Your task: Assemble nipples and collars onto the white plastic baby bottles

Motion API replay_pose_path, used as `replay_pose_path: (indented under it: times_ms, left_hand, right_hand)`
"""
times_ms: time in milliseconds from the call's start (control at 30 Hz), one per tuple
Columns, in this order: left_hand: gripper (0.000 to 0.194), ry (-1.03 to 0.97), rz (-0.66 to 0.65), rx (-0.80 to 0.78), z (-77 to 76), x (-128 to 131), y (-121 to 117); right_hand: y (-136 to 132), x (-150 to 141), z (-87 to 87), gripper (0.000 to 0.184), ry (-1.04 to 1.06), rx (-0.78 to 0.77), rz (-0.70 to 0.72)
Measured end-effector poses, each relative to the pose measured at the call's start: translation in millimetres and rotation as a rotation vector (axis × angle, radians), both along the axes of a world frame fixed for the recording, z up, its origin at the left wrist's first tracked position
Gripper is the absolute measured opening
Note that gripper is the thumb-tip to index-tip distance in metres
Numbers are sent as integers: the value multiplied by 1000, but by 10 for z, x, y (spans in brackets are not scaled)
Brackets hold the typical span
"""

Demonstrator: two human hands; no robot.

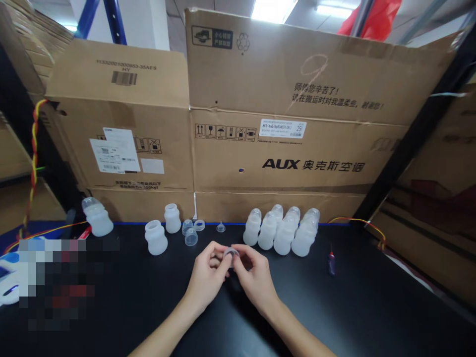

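My left hand (208, 277) and my right hand (255, 278) meet above the black table (372, 307), fingers pinched together on a small translucent ring-shaped piece (231, 254). Just beyond them lie a tiny clear nipple (220, 227), a clear cap (191, 237) and further small clear parts (199, 225). Two open white bottles (156, 238) (172, 218) stand to the left. A capped bottle (97, 216) stands farther left. A cluster of several capped white bottles (282, 230) stands to the right.
Large cardboard boxes (282, 148) wall off the table's back edge. A small dark vial with a red top (331, 263) stands at the right. Red and yellow wires (34, 158) hang at the left. A blurred patch (55, 282) covers the left table area.
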State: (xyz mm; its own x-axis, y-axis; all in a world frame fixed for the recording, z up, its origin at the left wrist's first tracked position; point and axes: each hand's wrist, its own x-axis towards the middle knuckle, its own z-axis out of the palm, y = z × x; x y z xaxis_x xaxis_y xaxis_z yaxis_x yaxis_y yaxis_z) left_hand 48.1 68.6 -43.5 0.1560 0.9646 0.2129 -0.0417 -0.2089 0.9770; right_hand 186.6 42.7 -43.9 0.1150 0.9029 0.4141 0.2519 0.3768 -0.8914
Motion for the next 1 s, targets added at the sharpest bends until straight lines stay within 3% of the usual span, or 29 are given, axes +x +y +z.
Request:
replay_pose_path:
  times_ms: [367, 633, 1000]
  left_hand:
    - [26, 89, 69, 69, -43, 77, -65]
    - [29, 112, -50, 116, -45, -15, -20]
    - [29, 199, 55, 139, -83, 34, -6]
  right_hand:
    - [-40, -1, 60, 22, 18, 1, -12]
    - [-39, 30, 19, 24, -45, 42, -20]
    - [-11, 17, 11, 27, -42, 48, -46]
